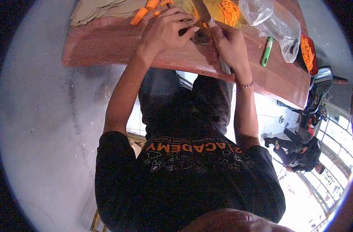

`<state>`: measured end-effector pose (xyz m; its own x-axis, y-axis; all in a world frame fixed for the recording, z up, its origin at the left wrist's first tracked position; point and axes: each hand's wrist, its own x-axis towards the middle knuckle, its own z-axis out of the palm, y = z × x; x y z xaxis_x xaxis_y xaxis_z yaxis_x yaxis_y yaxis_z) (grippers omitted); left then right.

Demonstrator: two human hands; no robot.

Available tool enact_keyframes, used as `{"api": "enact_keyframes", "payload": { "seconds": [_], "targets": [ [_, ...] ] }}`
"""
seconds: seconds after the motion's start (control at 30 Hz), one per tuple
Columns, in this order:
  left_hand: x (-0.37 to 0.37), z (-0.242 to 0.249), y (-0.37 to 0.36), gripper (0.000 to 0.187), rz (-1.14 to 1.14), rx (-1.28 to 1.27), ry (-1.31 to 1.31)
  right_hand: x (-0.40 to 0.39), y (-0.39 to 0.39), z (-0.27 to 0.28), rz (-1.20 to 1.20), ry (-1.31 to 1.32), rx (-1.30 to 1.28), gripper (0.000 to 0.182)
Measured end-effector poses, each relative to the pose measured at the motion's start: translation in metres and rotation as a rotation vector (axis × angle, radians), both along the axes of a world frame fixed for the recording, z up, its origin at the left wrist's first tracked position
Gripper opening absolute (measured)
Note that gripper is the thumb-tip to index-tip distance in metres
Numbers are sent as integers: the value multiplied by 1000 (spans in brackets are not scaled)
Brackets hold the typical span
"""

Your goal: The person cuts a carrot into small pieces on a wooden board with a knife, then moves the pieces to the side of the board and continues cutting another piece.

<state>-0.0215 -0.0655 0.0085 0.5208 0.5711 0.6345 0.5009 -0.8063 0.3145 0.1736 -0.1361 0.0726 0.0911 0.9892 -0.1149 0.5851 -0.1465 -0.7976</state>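
Observation:
My right hand [232, 44] is wrapped around the handle of a knife [202, 11], whose blade points away from me. My left hand [167, 31] is beside the blade, fingers bent and their tips at a thin carrot piece [196, 14]. Part of that piece is hidden by the fingers and blade. Below the knife lies a yellowish cutting surface [213, 8]. A heap of carrot strips [228, 12] sits to the right of the blade. Cut carrot chunks [139, 16] lie beyond my left hand, on its left side.
A clear plastic bag [279, 29] and a green-handled tool [267, 51] lie on the red-brown wooden table [103, 44]. At the right edge stands a container of carrot strips [307, 54]. Brown sheets [97, 11] are at far left. Another person [300, 152] sits at right.

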Motion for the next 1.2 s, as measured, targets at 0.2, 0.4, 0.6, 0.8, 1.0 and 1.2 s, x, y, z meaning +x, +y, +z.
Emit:
{"api": "enact_keyframes", "payload": {
  "seconds": [0.2,0.4,0.6,0.8,1.0,1.2],
  "targets": [
    [0,1,-1,23,2,19,23,-11,-7,-7,0,-96,215,38],
    [0,-4,1,23,11,-15,8,-17,-8,-7,-9,-164,203,36],
    [-1,1,1,23,-16,-11,19,-19,10,-7,53,-192,273,37],
    [-1,7,-2,20,-20,5,38,-16,37,-17,7,-84,218,40],
    [0,1,1,19,-17,39,22,-1,33,-14,-19,-124,300,39],
    [-4,-2,12,13,50,113,-137,13,13,-8,-12,23,158,37]
  ]
}}
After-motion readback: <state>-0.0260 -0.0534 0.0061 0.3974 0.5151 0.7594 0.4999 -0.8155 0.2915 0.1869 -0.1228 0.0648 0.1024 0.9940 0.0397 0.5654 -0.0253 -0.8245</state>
